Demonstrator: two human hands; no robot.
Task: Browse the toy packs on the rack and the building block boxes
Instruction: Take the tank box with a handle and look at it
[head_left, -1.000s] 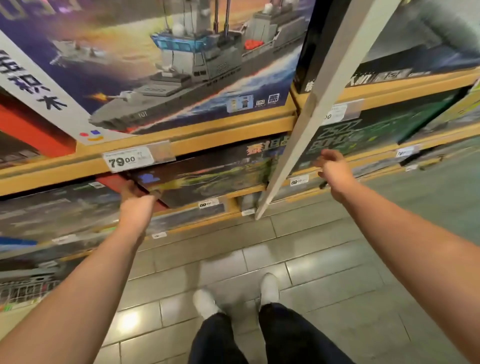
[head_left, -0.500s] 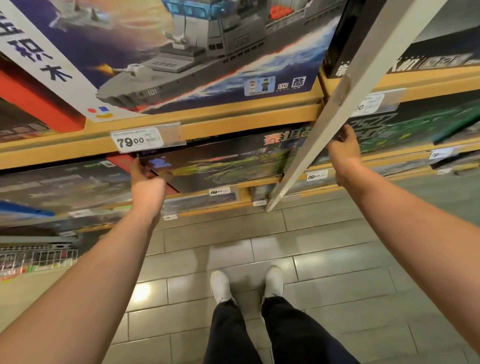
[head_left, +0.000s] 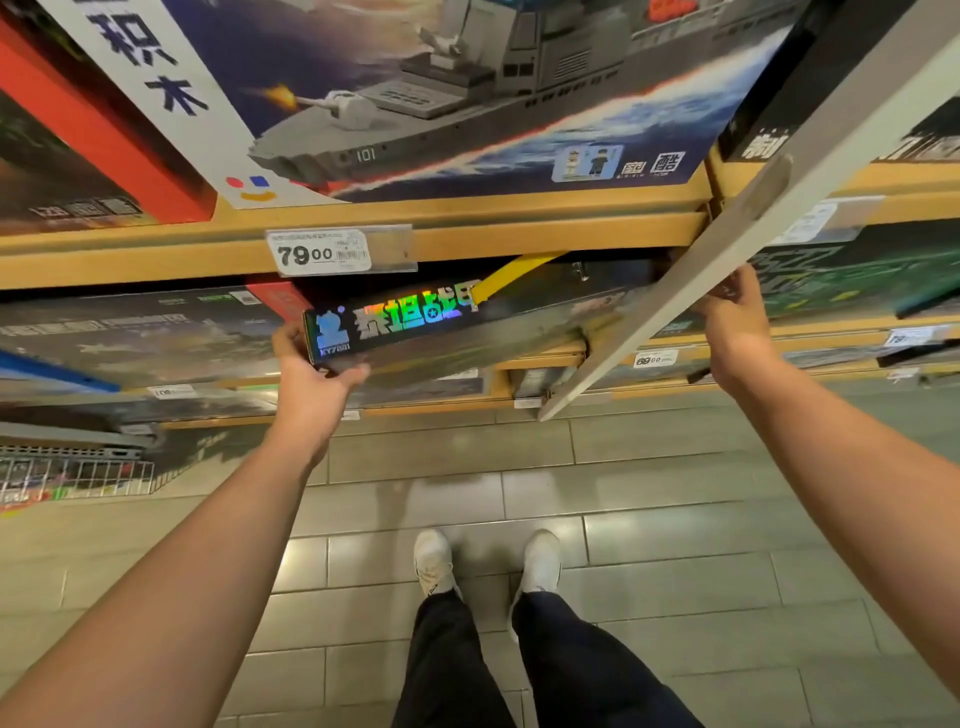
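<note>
Two hands are holding one dark building block box with holographic lettering (head_left: 447, 327), tilted partly out of the wooden shelf (head_left: 467, 239). Left hand (head_left: 311, 379) is gripping its near corner; right hand (head_left: 737, 322) is curling round the far end behind a grey upright post (head_left: 727, 249).

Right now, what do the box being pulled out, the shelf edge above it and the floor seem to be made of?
Box: likely printed cardboard, glossy, with rainbow foil lettering; the left hand grips its corner. Shelf edge: looks like tan wood or laminate, matte. Floor: grey tiles with grout lines, faintly reflective.
</note>
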